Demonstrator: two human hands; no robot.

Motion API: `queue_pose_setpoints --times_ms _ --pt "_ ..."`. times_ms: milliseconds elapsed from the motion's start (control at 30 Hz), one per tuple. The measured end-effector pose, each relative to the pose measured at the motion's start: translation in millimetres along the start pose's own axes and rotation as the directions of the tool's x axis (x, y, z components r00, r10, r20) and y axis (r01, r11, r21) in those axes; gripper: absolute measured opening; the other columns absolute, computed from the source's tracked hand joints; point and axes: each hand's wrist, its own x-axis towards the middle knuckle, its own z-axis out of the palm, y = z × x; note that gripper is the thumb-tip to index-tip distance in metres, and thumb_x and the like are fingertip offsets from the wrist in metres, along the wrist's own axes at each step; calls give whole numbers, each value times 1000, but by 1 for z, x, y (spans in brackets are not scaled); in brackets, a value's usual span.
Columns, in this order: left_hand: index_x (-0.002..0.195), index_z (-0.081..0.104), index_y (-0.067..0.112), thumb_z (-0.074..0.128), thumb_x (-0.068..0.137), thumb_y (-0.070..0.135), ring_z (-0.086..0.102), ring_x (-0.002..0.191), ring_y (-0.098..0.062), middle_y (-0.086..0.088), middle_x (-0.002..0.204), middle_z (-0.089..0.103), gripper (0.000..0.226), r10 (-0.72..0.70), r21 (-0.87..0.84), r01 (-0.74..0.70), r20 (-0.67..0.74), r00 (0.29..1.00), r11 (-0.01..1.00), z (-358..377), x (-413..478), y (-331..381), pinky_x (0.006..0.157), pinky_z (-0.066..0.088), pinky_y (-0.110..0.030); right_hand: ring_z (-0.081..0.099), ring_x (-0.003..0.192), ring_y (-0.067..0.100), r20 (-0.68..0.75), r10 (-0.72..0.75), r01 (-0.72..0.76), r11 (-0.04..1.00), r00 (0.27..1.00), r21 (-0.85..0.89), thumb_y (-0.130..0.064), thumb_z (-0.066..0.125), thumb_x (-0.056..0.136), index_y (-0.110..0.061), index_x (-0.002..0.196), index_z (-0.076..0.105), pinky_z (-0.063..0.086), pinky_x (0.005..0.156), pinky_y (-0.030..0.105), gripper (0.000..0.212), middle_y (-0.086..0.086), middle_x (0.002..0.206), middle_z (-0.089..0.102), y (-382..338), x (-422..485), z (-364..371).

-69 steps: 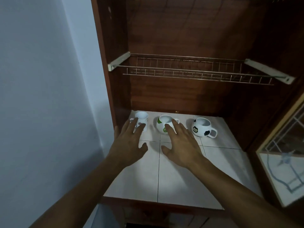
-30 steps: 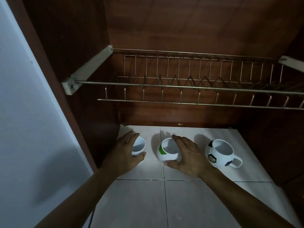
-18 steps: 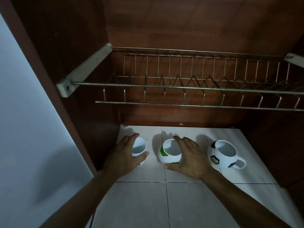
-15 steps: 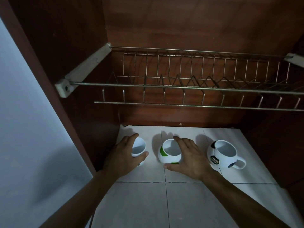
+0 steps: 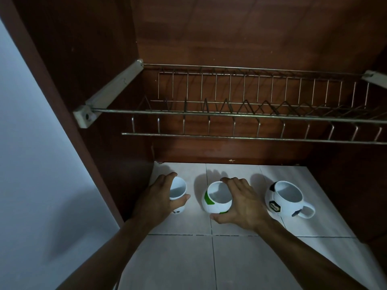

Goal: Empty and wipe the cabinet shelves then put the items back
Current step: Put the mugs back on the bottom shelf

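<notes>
Left hand [image 5: 159, 197] curls round the small cup [image 5: 178, 189] and right hand [image 5: 243, 201] round the green mug [image 5: 215, 200] on the shelf [image 5: 230, 258], a third mug [image 5: 282, 200] just right of it; glazed china, probably light, slick and breakable, best gripped round the belly.

The football-patterned mug [image 5: 283, 200] bears a small dark badge that faintly reads MILO

Bare left hand [image 5: 156, 203], bare right hand [image 5: 244, 204], both forearms [image 5: 303, 255] uncovered

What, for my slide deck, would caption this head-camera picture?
Left hand grips a small white cup, right hand a green-and-white mug; a football mug stands untouched on the tiled shelf.
</notes>
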Motion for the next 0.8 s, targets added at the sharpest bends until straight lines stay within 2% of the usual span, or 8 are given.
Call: queue_pose_setpoints --times_ms 167,333,533,700,800 --pt "143 37 23 65 80 61 49 124 -18 2 142 47 78 25 10 -24 -38 999 1000 -7 -1 5 104 40 -29 40 115 10 -29 -7 7 1000 1000 24 -69 77 59 -27 141 38 34 94 24 100 -11 135 47 -4 -4 -5" --pt "144 34 27 65 80 62 48 124 -18 4 143 46 78 8 4 -8 -30 1000 1000 -13 -5 9 105 41 -32 41 115 12 -68 -20 21 1000 997 20 -70 76 56 -25 144 38 35 92 25 106 -11 133 49 -9 -8 -11" --pt "141 38 28 63 79 66 51 120 -18 5 140 49 77 63 51 -59 -78 995 997 -18 -9 15 101 45 -32 45 109 15 -124 -16 18 1000 992 17 -77 68 51 -25 136 46 42 89 33 102 -9 123 54 -10 -12 -21" --pt "139 45 23 65 76 67 55 116 -22 0 137 54 79 110 28 -108 -141 984 994 -26 -17 25 99 47 -34 46 110 14 -150 -29 31 999 988 9 -70 77 56 -26 137 46 36 89 30 97 -9 124 54 -13 -22 -41" --pt "138 48 18 57 71 71 57 114 -25 -4 135 56 85 132 46 -126 -161 978 991 -30 -26 36 97 47 -36 46 111 14 -167 -23 22 1000 986 -2 -70 77 54 -28 135 47 30 86 28 96 -11 121 53 -12 -29 -50"
